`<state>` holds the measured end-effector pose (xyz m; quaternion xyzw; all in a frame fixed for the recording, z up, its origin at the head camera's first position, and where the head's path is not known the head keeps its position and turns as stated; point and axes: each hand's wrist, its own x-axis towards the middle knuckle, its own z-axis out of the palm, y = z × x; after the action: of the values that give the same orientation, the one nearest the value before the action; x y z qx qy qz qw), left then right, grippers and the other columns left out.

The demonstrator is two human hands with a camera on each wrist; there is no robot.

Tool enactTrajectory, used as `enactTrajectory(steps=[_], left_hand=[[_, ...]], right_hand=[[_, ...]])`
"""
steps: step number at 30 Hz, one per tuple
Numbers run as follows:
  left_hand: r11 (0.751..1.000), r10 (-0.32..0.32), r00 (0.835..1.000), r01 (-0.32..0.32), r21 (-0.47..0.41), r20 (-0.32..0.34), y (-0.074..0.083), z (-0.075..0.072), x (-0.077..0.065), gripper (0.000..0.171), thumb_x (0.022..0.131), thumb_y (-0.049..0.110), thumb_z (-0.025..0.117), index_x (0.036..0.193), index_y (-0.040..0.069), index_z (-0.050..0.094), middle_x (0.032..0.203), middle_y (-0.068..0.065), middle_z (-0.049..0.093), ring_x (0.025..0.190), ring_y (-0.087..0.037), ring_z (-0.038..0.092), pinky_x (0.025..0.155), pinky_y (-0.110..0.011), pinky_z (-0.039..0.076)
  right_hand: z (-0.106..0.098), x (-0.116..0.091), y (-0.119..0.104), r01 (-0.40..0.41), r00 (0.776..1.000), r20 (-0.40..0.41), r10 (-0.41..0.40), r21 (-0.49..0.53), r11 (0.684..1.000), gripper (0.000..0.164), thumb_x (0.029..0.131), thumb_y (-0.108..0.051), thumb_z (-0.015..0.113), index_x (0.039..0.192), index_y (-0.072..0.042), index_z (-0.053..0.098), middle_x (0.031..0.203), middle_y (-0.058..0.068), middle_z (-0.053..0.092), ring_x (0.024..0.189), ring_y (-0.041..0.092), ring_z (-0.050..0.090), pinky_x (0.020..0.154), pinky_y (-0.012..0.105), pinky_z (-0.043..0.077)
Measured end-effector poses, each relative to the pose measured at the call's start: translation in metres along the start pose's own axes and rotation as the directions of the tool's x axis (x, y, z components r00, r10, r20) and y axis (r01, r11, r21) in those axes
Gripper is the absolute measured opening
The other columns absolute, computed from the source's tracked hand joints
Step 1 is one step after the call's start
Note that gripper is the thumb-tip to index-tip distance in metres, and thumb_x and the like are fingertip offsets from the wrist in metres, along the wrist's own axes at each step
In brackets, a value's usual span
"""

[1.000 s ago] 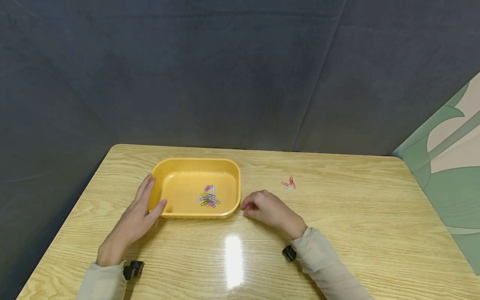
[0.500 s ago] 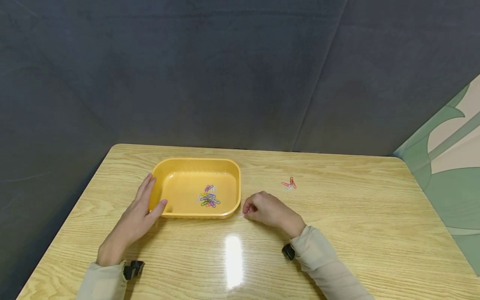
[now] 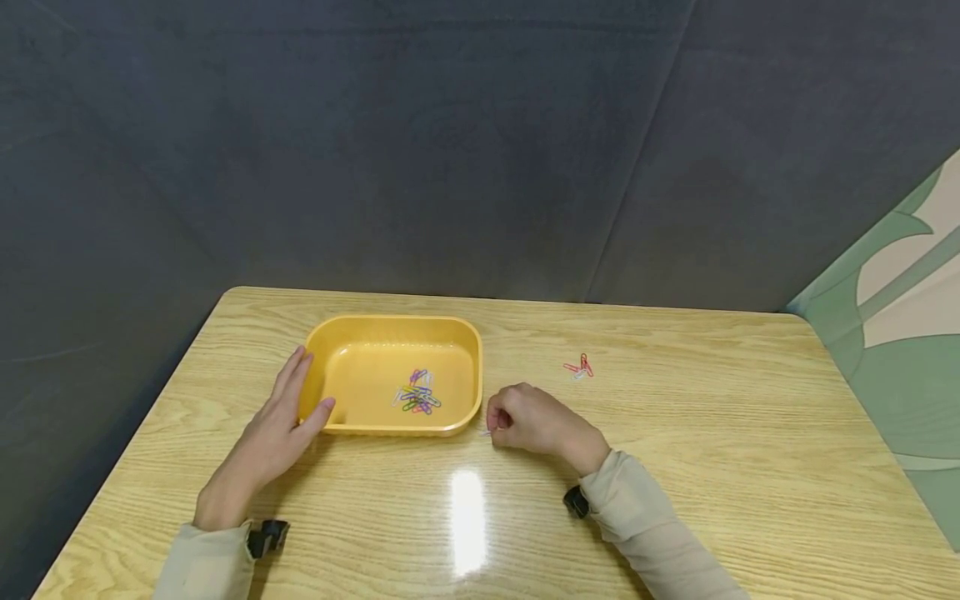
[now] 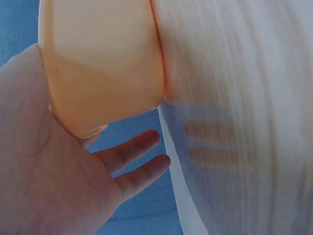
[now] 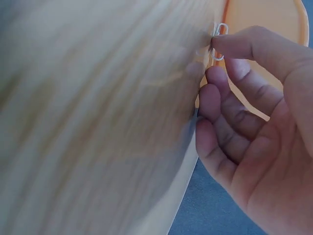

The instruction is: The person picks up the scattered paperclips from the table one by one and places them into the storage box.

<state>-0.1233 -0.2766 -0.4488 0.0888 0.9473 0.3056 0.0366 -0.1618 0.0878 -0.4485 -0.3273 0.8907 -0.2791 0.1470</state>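
Observation:
My left hand [image 3: 266,446] rests at the left front corner of a yellow plastic tray [image 3: 393,431], thumb over the rim and the other fingers stretched along the outside. Two of those fingers stand clear of the tray wall in the left wrist view. Several coloured paper clips [image 3: 418,393] lie in a loose heap inside the tray. Just right of the tray, my right hand [image 3: 536,423] pinches a white paper clip [image 5: 226,29] between thumb and index finger, close to the tabletop. The remaining right fingers curl beneath, their tips near the wood.
A small group of red and white paper clips [image 3: 581,367] lies on the wooden table [image 3: 712,433] right of the tray. Dark cloth [image 3: 420,150] hangs behind the table's far edge, and a green patterned surface [image 3: 907,375] borders it at right.
My right hand has shifted slightly right, away from the tray, its fingertips drawing together around the white paper clip. The left hand and the tray stay where they were.

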Motion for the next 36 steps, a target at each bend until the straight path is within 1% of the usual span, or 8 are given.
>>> enactTrajectory(steps=[2,5,12,16,21,28,33,36], left_hand=[[1.0,0.002,1.0,-0.002,-0.001,-0.001,0.0,0.0,0.0,0.078,0.105,0.045,0.043,0.16,0.005,0.004,0.168,-0.01,-0.005,0.147,-0.049,0.022,0.106,-0.071,0.03],[1.0,0.003,1.0,-0.003,-0.005,0.0,0.0,0.001,0.001,0.079,0.105,0.045,0.043,0.16,0.005,0.003,0.168,-0.01,-0.005,0.148,-0.048,0.02,0.106,-0.071,0.03],[1.0,0.004,1.0,-0.004,-0.01,0.001,-0.001,0.001,0.001,0.079,0.105,0.045,0.043,0.16,0.006,0.003,0.168,-0.01,-0.006,0.148,-0.048,0.02,0.106,-0.071,0.03],[1.0,0.004,1.0,-0.004,-0.012,0.0,-0.001,0.001,0.001,0.079,0.105,0.045,0.043,0.16,0.005,0.004,0.168,-0.01,-0.006,0.149,-0.047,0.019,0.107,-0.07,0.029],[1.0,0.003,1.0,-0.003,-0.014,0.003,0.0,0.001,0.001,0.079,0.105,0.045,0.043,0.16,0.005,0.003,0.168,-0.01,-0.006,0.148,-0.047,0.02,0.107,-0.07,0.03],[1.0,-0.002,1.0,0.002,-0.012,0.007,0.002,0.0,0.001,0.079,0.105,0.045,0.043,0.16,0.004,0.004,0.168,-0.011,-0.006,0.148,-0.048,0.02,0.107,-0.07,0.03],[1.0,-0.007,1.0,0.007,-0.008,0.01,0.001,0.0,0.0,0.079,0.104,0.046,0.043,0.16,0.005,0.004,0.168,-0.009,-0.007,0.147,-0.048,0.022,0.106,-0.07,0.031],[1.0,-0.004,1.0,0.004,-0.007,0.007,0.0,0.0,-0.001,0.079,0.104,0.046,0.043,0.16,0.006,0.003,0.168,-0.009,-0.007,0.147,-0.049,0.023,0.105,-0.07,0.032]], right_hand=[[0.0,0.0,0.0,0.021,1.0,0.002,-0.021,-0.003,1.0,0.016,0.076,-0.001,0.07,0.072,-0.015,0.064,0.067,-0.01,0.055,0.064,0.003,0.047,0.059,0.017,0.041],[-0.001,0.0,0.001,0.03,1.0,0.006,-0.03,0.002,1.0,0.017,0.076,-0.001,0.072,0.072,-0.015,0.064,0.067,-0.01,0.056,0.063,0.001,0.047,0.059,0.017,0.042],[-0.002,0.0,0.002,-0.015,1.0,0.003,0.015,0.042,0.999,0.013,0.077,0.002,0.071,0.079,-0.011,0.07,0.069,-0.008,0.063,0.063,0.0,0.052,0.06,0.017,0.047],[-0.003,0.0,0.002,-0.034,0.999,0.005,0.034,0.042,0.999,0.013,0.078,0.002,0.07,0.083,-0.01,0.072,0.07,-0.007,0.064,0.064,0.001,0.053,0.061,0.017,0.047],[-0.004,-0.002,0.002,-0.035,0.999,-0.001,0.035,0.021,0.999,0.012,0.079,0.001,0.069,0.085,-0.008,0.074,0.071,-0.007,0.063,0.064,0.001,0.052,0.061,0.017,0.047],[-0.008,-0.007,0.006,-0.03,0.998,-0.057,0.03,-0.001,1.0,0.011,0.08,0.0,0.07,0.077,-0.01,0.071,0.07,-0.007,0.061,0.064,0.003,0.05,0.061,0.018,0.045],[-0.011,-0.01,0.011,-0.005,0.993,-0.115,0.004,-0.01,1.0,0.008,0.082,-0.002,0.072,0.079,-0.01,0.072,0.074,-0.005,0.064,0.067,0.005,0.051,0.063,0.018,0.046],[-0.013,-0.01,0.013,0.001,0.991,-0.131,-0.001,-0.005,1.0,0.007,0.083,-0.003,0.071,0.081,-0.01,0.072,0.075,-0.005,0.065,0.067,0.004,0.051,0.062,0.017,0.046]])
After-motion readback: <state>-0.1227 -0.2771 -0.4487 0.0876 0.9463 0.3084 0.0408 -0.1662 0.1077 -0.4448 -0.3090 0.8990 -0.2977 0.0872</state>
